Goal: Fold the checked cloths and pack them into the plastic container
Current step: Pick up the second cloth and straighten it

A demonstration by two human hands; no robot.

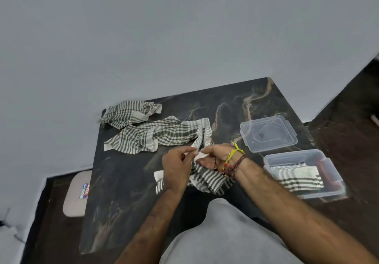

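Checked cloth — pinched by both hands (left, right).

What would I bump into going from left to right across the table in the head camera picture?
Crumpled checked cloth at the far left corner → left hand → right hand → clear lid → plastic container with a folded cloth inside.

Soft woven cloth, matt and striped, hangs crumpled under the hands. Beneath it the table looks like dark polished stone, glossy and veined. Right of the right hand, the container and lid are clear smooth plastic.
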